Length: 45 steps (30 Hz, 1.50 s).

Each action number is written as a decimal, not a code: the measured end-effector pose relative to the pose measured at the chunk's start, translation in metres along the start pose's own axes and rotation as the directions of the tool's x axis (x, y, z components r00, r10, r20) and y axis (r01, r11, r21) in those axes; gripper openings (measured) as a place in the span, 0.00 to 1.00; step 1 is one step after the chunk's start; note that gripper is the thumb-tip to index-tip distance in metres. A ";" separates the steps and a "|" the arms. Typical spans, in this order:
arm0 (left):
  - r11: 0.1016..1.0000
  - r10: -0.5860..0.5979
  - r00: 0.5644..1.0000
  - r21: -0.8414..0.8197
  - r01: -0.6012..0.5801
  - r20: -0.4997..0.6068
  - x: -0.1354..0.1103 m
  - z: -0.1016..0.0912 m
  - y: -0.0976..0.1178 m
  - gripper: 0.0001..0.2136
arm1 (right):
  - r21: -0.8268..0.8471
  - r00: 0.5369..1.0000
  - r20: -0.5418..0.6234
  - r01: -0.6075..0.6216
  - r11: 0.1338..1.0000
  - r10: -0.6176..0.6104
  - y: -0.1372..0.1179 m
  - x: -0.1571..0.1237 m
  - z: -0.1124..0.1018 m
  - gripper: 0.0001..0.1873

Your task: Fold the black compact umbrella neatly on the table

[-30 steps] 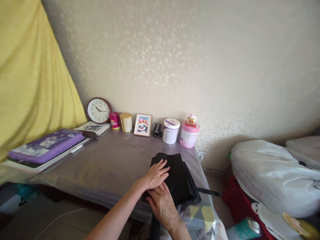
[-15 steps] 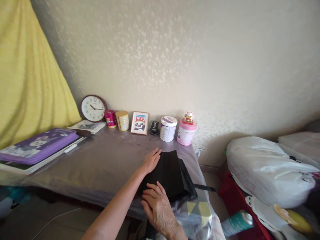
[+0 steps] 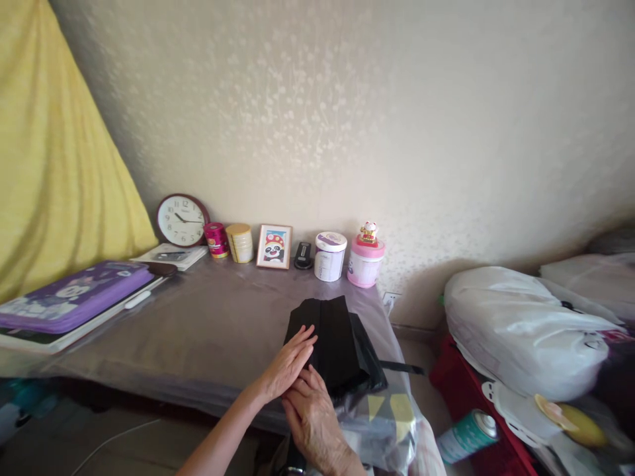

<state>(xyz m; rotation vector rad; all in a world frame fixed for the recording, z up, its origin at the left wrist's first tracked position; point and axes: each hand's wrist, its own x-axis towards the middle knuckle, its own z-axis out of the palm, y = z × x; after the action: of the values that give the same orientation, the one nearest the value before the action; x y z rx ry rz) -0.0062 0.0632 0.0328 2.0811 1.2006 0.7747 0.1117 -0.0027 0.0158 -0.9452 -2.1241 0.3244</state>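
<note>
A folded black garment (image 3: 333, 337) lies on the plastic-covered table (image 3: 208, 324), near its right front corner. My left hand (image 3: 289, 361) rests flat on the garment's near left part, fingers stretched out and pointing away from me. My right hand (image 3: 310, 413) lies flat on the garment's near edge, just below the left hand, its fingertips touching the left hand. A black strap (image 3: 401, 367) trails off the garment to the right, over the table's edge.
Along the wall stand a clock (image 3: 181, 219), two small tins, a framed panda picture (image 3: 274, 246), a white tub (image 3: 330, 256) and a pink jar (image 3: 364, 261). A purple case (image 3: 74, 295) lies at the table's left. White bags (image 3: 526, 330) and a spray can (image 3: 461, 436) are at right.
My left hand slid up the garment's left side to its far edge, then came back toward me, beside the right hand. The right hand stayed on the near edge.
</note>
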 end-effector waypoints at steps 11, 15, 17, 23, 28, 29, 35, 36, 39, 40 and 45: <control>0.972 0.044 0.984 0.235 -0.002 -0.172 -0.024 0.035 -0.011 0.25 | -0.056 0.831 -0.520 -0.265 0.963 0.198 0.015 -0.014 -0.092 0.19; 0.964 0.046 0.970 0.266 0.020 -0.241 -0.040 0.042 -0.003 0.30 | 0.182 0.738 -0.471 -0.454 0.872 0.483 0.035 -0.021 -0.083 0.32; 0.966 0.033 0.968 0.257 0.033 -0.250 -0.047 0.044 -0.002 0.33 | 0.293 0.725 -0.385 -0.490 0.821 0.571 0.038 -0.023 -0.071 0.35; 0.974 0.012 0.969 0.224 0.045 -0.246 -0.058 0.052 -0.004 0.41 | 0.333 0.708 -0.308 -0.545 0.769 0.635 0.041 -0.023 -0.043 0.39; 0.971 0.029 0.956 0.236 0.042 -0.291 -0.057 0.057 -0.006 0.41 | 0.301 0.759 -0.301 -0.499 0.813 0.578 0.043 -0.016 -0.033 0.30; 0.969 0.032 0.955 0.242 0.042 -0.296 -0.057 0.058 -0.007 0.41 | 0.300 0.769 -0.302 -0.484 0.822 0.563 0.043 -0.014 -0.031 0.26; 0.958 0.016 0.950 0.277 0.075 -0.312 -0.056 0.065 -0.015 0.41 | 0.325 0.773 -0.287 -0.477 0.817 0.566 0.044 -0.001 -0.023 0.22; 0.955 0.013 0.948 0.285 0.082 -0.317 -0.055 0.065 -0.015 0.42 | 0.330 0.775 -0.274 -0.481 0.812 0.570 0.044 0.001 -0.023 0.22; 0.946 0.009 0.943 0.309 0.100 -0.333 -0.054 0.065 -0.013 0.41 | 0.333 0.801 -0.228 -0.470 0.817 0.554 0.040 0.008 -0.024 0.23; 0.943 0.007 0.942 0.315 0.105 -0.336 -0.054 0.065 -0.012 0.40 | 0.332 0.807 -0.214 -0.469 0.818 0.550 0.039 0.010 -0.024 0.23; 0.940 -0.013 0.944 0.317 0.124 -0.330 -0.052 0.061 -0.008 0.36 | 0.319 0.836 -0.191 -0.442 0.838 0.514 0.033 0.021 -0.021 0.23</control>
<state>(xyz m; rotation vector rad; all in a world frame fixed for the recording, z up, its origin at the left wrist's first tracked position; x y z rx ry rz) 0.0122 0.0072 -0.0221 2.2204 1.6778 0.9628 0.1354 0.0338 0.0247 -1.2807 -1.5238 0.6735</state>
